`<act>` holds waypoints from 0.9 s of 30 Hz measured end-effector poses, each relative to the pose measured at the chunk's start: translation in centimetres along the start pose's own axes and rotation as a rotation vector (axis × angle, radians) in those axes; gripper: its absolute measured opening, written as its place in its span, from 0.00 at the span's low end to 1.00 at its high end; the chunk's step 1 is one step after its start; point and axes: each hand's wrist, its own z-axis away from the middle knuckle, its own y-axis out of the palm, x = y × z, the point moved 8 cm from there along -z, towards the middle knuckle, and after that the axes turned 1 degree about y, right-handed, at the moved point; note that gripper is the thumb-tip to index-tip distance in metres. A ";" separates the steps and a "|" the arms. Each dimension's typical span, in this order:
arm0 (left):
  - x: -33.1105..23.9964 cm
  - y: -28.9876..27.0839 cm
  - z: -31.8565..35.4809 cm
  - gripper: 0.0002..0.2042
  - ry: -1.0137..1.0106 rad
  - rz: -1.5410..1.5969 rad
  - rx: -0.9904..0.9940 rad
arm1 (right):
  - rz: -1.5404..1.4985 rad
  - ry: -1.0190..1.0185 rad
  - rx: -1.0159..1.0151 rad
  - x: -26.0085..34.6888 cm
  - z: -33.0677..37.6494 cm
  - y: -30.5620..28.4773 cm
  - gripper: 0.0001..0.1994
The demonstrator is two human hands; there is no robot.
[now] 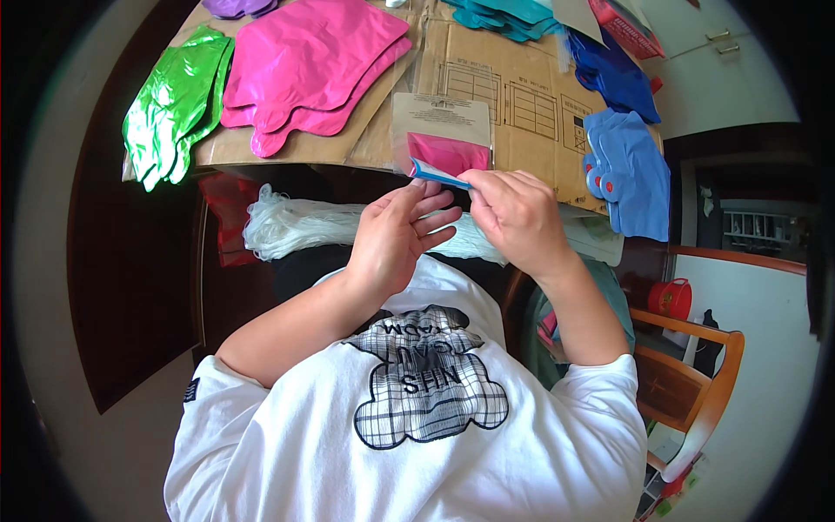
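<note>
My right hand (522,213) pinches the right end of a narrow folded blue-and-white strip (442,177), possibly card or a packet. My left hand (404,228) is palm up below the strip's other end, its fingers apart and its thumb tip close to or touching it. Just beyond lies a clear bag (444,117) with a printed pale panel and a folded pink foil piece (448,154) inside. Flat pink foil balloons (313,65) are stacked to the left on a cardboard sheet (522,104).
Shiny green foil pieces (178,100) hang over the left table edge. Light blue ones (635,170) overhang the right, near dark blue foil (613,74). Teal foil (504,17) lies at the back. A white string bundle (300,228) sits below the edge; a wooden chair (696,374) stands right.
</note>
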 end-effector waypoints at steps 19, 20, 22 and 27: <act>1.1 -0.4 -2.2 0.11 0.165 -0.069 0.122 | 0.341 -0.289 -0.057 2.1 1.3 2.0 0.14; 1.3 -0.4 -2.0 0.11 0.157 -0.077 0.125 | 0.375 -0.321 -0.059 2.1 1.3 2.1 0.14; 1.3 -0.5 -1.9 0.11 0.162 -0.096 0.129 | 0.388 -0.342 -0.048 2.1 1.2 2.3 0.15; 1.3 -0.9 -1.9 0.11 0.148 -0.109 0.126 | 0.438 -0.389 0.005 2.5 1.1 2.7 0.15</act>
